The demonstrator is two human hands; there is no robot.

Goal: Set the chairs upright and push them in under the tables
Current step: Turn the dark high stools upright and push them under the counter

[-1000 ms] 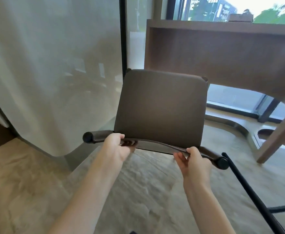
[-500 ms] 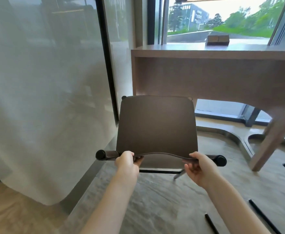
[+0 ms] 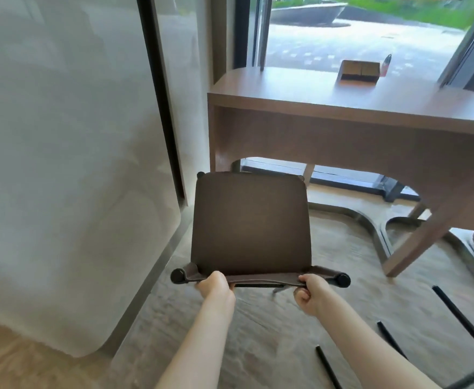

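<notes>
A dark brown chair (image 3: 251, 223) stands upright in front of me, its seat pointing toward the wooden table (image 3: 342, 108) by the window. The front edge of the seat sits just at the table's near edge. My left hand (image 3: 216, 286) grips the left part of the curved backrest rail. My right hand (image 3: 310, 293) grips the right part of the same rail. The chair's legs are mostly hidden under the seat.
A frosted glass partition (image 3: 70, 164) with a dark frame stands close on the left. A slanted table leg (image 3: 432, 234) is on the right. Black legs of another chair (image 3: 460, 315) lie on the floor at the lower right. A small box (image 3: 358, 71) sits on the table.
The chair has gone from tilted to level and moved forward toward the table. My view rose, so the tabletop and the window now show. Both hands kept their hold on the backrest.
</notes>
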